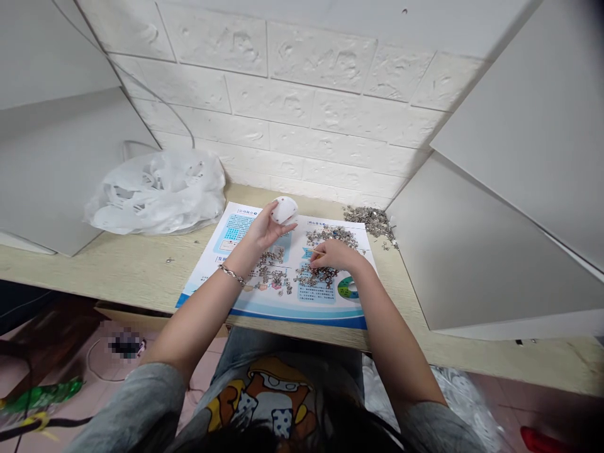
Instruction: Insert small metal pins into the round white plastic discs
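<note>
Grey sleeves (127, 409): L hand (267, 229) cups light white shell (285, 210), hold by edge; R hand (337, 255) pinches thin stick (317, 253) over loose metal bits (317, 274).

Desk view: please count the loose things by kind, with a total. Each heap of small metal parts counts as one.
White round object: 1
Plastic bag: 1
Printed sheet: 1
Heaps of small metal parts: 4
Total: 7
</note>
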Tool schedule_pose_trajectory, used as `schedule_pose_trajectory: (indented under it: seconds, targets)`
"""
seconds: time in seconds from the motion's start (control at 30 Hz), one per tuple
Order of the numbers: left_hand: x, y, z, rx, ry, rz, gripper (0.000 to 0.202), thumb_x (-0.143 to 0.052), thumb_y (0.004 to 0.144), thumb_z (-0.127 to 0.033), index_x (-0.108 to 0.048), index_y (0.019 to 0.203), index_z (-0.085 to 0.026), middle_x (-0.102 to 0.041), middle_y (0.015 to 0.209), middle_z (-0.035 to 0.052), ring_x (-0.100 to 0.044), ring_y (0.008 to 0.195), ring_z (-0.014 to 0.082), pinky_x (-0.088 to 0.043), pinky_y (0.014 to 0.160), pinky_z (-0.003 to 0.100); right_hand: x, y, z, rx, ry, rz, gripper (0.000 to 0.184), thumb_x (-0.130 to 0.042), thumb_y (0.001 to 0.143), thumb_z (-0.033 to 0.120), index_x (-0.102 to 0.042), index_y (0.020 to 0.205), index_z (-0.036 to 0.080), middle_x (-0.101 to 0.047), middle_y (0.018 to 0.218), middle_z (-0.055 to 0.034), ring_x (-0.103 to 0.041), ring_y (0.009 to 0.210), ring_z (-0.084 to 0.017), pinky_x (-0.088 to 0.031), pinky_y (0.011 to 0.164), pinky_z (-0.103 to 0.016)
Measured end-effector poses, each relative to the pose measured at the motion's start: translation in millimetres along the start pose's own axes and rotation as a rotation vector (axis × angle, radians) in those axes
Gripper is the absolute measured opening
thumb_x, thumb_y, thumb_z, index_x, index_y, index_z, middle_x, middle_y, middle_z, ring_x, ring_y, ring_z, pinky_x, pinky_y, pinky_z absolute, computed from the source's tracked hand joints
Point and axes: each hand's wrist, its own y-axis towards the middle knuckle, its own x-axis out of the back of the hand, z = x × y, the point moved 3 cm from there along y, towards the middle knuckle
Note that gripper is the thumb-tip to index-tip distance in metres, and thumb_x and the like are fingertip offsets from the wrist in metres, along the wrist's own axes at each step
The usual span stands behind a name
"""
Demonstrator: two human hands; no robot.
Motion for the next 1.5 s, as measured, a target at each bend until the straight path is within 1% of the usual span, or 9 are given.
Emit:
schedule_pose_trajectory:
  seconds: [0.23, 0.33, 0.47, 0.57, 0.63, 0.83, 1.03, 1.23, 1.5]
  targets:
    - [-1.4, 1, 9, 0.138, -0.167, -0.015, 0.034, -0.031, 0.091, -0.032, -0.050, 0.108, -0.010, -0.061, 0.095, 0.0127, -0.058, 0.092, 0.0229, -0.053, 0.072, 0.032, 6, -1, 3, 0.043, 0.116, -0.189, 0.019, -0.056, 0.068, 0.035, -0.062, 0.068, 0.016, -0.057, 0.065, -0.0025, -0.045, 0.054, -0.010, -0.031, 0.049, -0.024]
    - [-1.9, 1, 14, 0.117, -0.044, 0.010, 0.025, -0.046, 0.084, -0.017, -0.053, 0.107, -0.011, -0.062, 0.089, 0.0077, -0.059, 0.086, 0.0170, -0.050, 0.075, 0.027, 12, -1, 6, 0.091, 0.234, -0.367, 0.022, -0.056, 0.069, 0.038, -0.061, 0.070, 0.017, -0.059, 0.069, -0.0026, -0.047, 0.057, -0.010, -0.034, 0.052, -0.024]
    - [-3.6, -2, 21, 0.084, 0.207, 0.022, 0.052, -0.058, 0.068, 0.000, -0.048, 0.117, -0.011, -0.061, 0.079, 0.0042, -0.057, 0.072, 0.0110, -0.046, 0.070, 0.021, 14, 2, 7, 0.128, 0.480, -0.609, 0.026, -0.056, 0.070, 0.042, -0.055, 0.072, 0.016, -0.059, 0.070, -0.0018, -0.044, 0.052, -0.008, -0.035, 0.048, -0.022]
    - [-3.6, -2, 24, 0.032, 0.344, -0.021, 0.072, -0.062, 0.061, 0.004, -0.038, 0.127, -0.013, -0.061, 0.083, 0.0041, -0.057, 0.074, 0.0115, -0.044, 0.071, 0.023, 10, 8, 4, 0.114, 0.630, -0.695, 0.028, -0.055, 0.070, 0.042, -0.054, 0.078, 0.016, -0.058, 0.069, -0.0010, -0.040, 0.043, -0.007, -0.033, 0.042, -0.022]
    - [-4.6, -2, 27, 0.012, 0.435, 0.006, 0.062, -0.063, 0.062, 0.000, -0.046, 0.120, -0.011, -0.061, 0.086, 0.0060, -0.057, 0.077, 0.0132, -0.043, 0.073, 0.026, 8, 11, 2, 0.101, 0.640, -0.743, 0.029, -0.057, 0.068, 0.042, -0.056, 0.081, 0.016, -0.058, 0.065, -0.0008, -0.042, 0.044, -0.008, -0.035, 0.042, -0.022]
    - [-10.6, -5, 32, 0.007, 0.626, 0.136, 0.015, -0.060, 0.071, -0.016, -0.062, 0.085, -0.010, -0.061, 0.079, 0.0071, -0.055, 0.069, 0.0134, -0.042, 0.066, 0.027, 8, 9, 1, 0.120, 0.432, -0.851, 0.028, -0.059, 0.067, 0.035, -0.063, 0.087, 0.016, -0.065, 0.080, -0.0055, -0.059, 0.073, -0.017, -0.045, 0.064, -0.029]
    - [-15.8, -16, 31, 0.126, 0.514, 0.188, 0.039, -0.059, 0.077, -0.033, -0.055, 0.113, -0.019, -0.057, 0.098, 0.0116, -0.054, 0.079, 0.0180, -0.045, 0.064, 0.030, 6, 4, 5, 0.248, 0.102, -0.941, 0.021, -0.052, 0.077, 0.034, -0.064, 0.086, 0.019, -0.066, 0.080, -0.0029, -0.059, 0.072, -0.017, -0.044, 0.065, -0.029]
    - [-18.7, -17, 31, 0.163, 0.359, 0.280, 0.036, -0.052, 0.082, -0.038, -0.054, 0.113, -0.020, -0.054, 0.099, 0.0119, -0.052, 0.083, 0.0197, -0.048, 0.067, 0.033, 4, -1, 11, 0.389, -0.134, -1.042, 0.022, -0.049, 0.082, 0.033, -0.063, 0.088, 0.018, -0.065, 0.087, -0.0037, -0.059, 0.079, -0.015, -0.044, 0.069, -0.026]
    - [-21.2, -17, 30, 0.161, 0.320, 0.297, 0.037, -0.049, 0.084, -0.040, -0.053, 0.114, -0.019, -0.055, 0.095, 0.0098, -0.053, 0.079, 0.0173, -0.047, 0.068, 0.031, 1, -3, 14, 0.367, -0.329, -1.004, 0.028, -0.039, 0.087, 0.029, -0.061, 0.098, 0.016, -0.063, 0.095, -0.0070, -0.058, 0.082, -0.016, -0.044, 0.068, -0.025]
